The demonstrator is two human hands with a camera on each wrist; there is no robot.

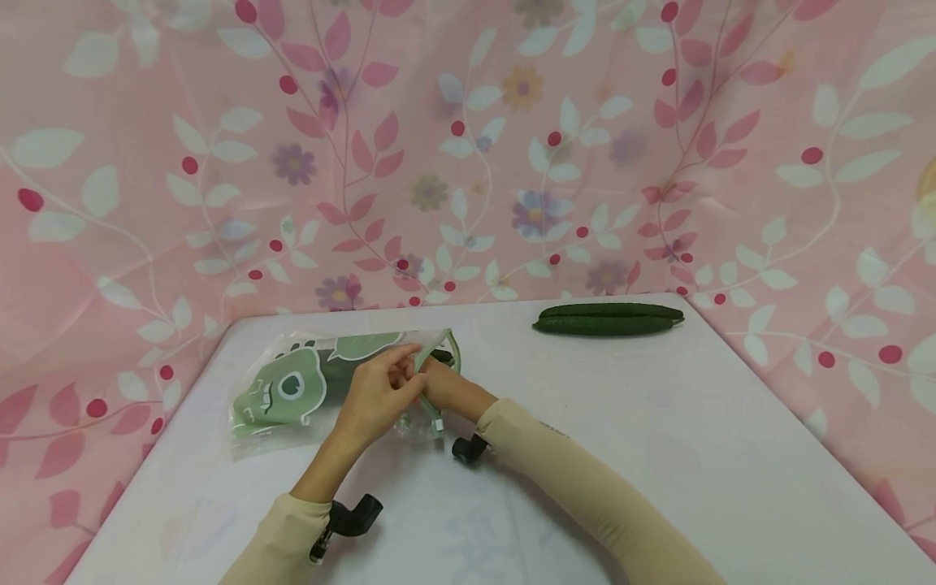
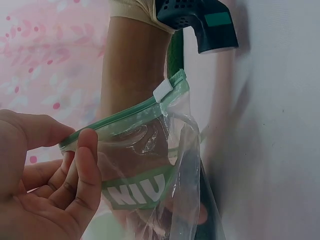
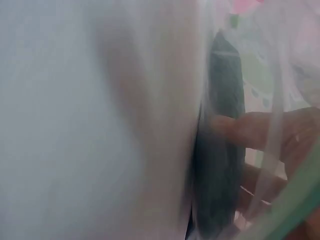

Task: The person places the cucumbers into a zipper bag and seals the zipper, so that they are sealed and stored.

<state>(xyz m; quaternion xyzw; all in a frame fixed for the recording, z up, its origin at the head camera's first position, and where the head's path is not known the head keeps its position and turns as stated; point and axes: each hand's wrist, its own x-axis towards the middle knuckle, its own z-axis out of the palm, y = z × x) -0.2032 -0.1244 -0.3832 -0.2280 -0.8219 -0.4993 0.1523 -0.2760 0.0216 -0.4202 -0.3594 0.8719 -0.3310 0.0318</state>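
Note:
A clear zip bag [image 1: 281, 394] with a green cartoon print lies on the left half of the table, its mouth toward the right. My left hand [image 1: 376, 394] pinches the green zip edge [image 2: 115, 117] between thumb and fingers; the white slider [image 2: 162, 91] sits farther along that edge. Through the bag's mouth reaches my right hand [image 1: 446, 386]. Inside, the right wrist view shows its thumb lying on a dark green cucumber [image 3: 220, 165] with fingers on the far side, seen hazily through plastic. A cucumber end [image 1: 442, 356] shows at the mouth.
Two more cucumbers [image 1: 607, 319] lie side by side at the table's back right. The white table [image 1: 658, 455] meets a pink floral cloth [image 1: 468, 162] behind and at both sides. Each wrist carries a black camera mount [image 1: 354, 516].

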